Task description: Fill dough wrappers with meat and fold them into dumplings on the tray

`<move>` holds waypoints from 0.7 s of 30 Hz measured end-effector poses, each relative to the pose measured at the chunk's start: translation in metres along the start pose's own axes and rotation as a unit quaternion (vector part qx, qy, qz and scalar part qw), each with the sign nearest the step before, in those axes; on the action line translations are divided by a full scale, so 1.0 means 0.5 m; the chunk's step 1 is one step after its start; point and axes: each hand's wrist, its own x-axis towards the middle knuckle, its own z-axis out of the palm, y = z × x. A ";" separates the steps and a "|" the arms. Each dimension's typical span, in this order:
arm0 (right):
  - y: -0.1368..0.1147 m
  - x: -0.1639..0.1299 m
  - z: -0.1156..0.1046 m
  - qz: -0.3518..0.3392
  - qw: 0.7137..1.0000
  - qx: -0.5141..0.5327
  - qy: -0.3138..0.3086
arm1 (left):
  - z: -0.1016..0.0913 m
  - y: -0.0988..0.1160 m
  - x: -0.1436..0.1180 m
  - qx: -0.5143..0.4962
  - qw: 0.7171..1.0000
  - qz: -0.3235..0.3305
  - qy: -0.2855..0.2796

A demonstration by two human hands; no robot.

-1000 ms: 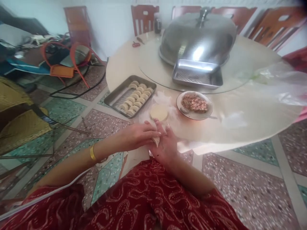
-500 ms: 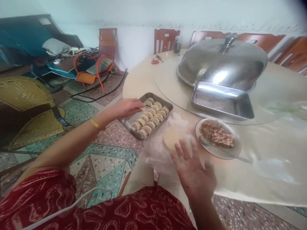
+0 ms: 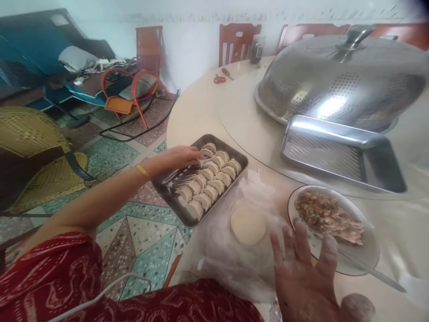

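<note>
A: Starting at your left, what is your left hand (image 3: 182, 157) doing?

B: You are reaching it over the metal tray (image 3: 174, 203), fingertips pressed together on a folded dumpling (image 3: 202, 161) that you are setting down at the near end of the rows. You are pinching it lightly; it is already touching the tray floor.

A: How is the tray filling up?

B: Two rows of dumplings (image 3: 209, 181) are lying along its right side, and the left strip of the ridged floor is standing bare, so I judge you are roughly halfway through filling it.

A: And moving right?

B: A stack of round wrappers (image 3: 248, 225) is sitting on crumpled clear plastic (image 3: 228, 259) just beside the tray, so more are waiting to be filled. Your right hand (image 3: 303, 279) is hovering near it, floury, fingers spread and holding nothing, overlapping the rim of the filling plate (image 3: 370, 257).

A: Is filling left?

B: Yes, minced filling (image 3: 330, 218) is covering much of that plate, with a spoon (image 3: 375, 270) lying in it. Farther right on the counter (image 3: 197, 112), a second tray (image 3: 342, 154) is resting against a domed perforated cover (image 3: 342, 82)
</note>
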 end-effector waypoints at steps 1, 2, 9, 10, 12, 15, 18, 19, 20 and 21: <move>0.003 0.003 -0.004 -0.010 1.000 -0.006 -0.005 | -0.001 0.001 0.004 -0.002 1.000 -0.003 -0.005; 0.006 0.006 -0.007 -0.016 1.000 -0.010 -0.010 | -0.002 0.002 0.008 -0.002 1.000 -0.007 -0.007; 0.011 0.016 -0.008 -0.001 1.000 0.001 -0.016 | 0.006 0.014 0.026 0.029 0.999 -0.039 -0.007; 0.011 0.016 -0.005 0.001 1.000 0.004 -0.014 | 0.008 0.015 0.027 0.032 0.999 -0.035 -0.003; 0.011 0.016 0.000 0.004 1.000 0.010 -0.009 | 0.009 0.014 0.028 0.034 0.999 -0.024 0.004; 0.012 0.016 0.003 0.006 1.000 0.016 -0.003 | 0.008 0.008 0.029 0.035 0.999 -0.011 -0.001; 0.014 0.016 0.002 0.007 1.000 0.020 -0.008 | 0.003 0.001 0.028 0.036 0.999 0.007 -0.021; 0.015 0.016 0.001 0.006 1.000 0.021 -0.009 | 0.002 -0.001 0.027 0.037 0.999 0.016 -0.030; 0.015 0.016 0.000 0.005 1.000 0.021 -0.011 | 0.000 -0.003 0.025 0.040 0.998 0.025 -0.039; 0.016 0.017 0.000 0.006 1.000 0.019 -0.011 | -0.001 -0.005 0.024 0.043 0.997 0.034 -0.047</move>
